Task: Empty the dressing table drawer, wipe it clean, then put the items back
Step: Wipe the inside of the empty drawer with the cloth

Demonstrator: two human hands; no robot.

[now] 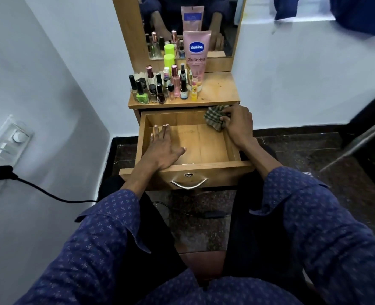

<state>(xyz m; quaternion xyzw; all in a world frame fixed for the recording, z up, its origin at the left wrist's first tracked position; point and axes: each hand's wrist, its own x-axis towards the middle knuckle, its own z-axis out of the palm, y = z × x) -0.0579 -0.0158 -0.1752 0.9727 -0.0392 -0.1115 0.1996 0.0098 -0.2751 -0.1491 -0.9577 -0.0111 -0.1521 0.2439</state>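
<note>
The left hand (163, 148) lies flat, fingers spread, palm down on the floor of the open drawer (204, 142) at its left side. At the drawer's far right corner, the right hand (237, 122) is closed around a bunched checked cloth (215, 116). Bottles (160, 86) stand on the tabletop above the drawer.

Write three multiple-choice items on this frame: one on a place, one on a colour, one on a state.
1. Where is the cloth?
A. on the tabletop
B. at the drawer's far right corner
C. on the floor

2. What colour is the tall lotion tube?
A. pink
B. green
C. white

3. What state is the drawer in?
A. shut
B. open and full
C. open and emptied

Answers:
1 B, the right hand grips it there.
2 A, its body is pink with a blue logo.
3 C, only the left hand lies flat on its bare bottom.
</note>
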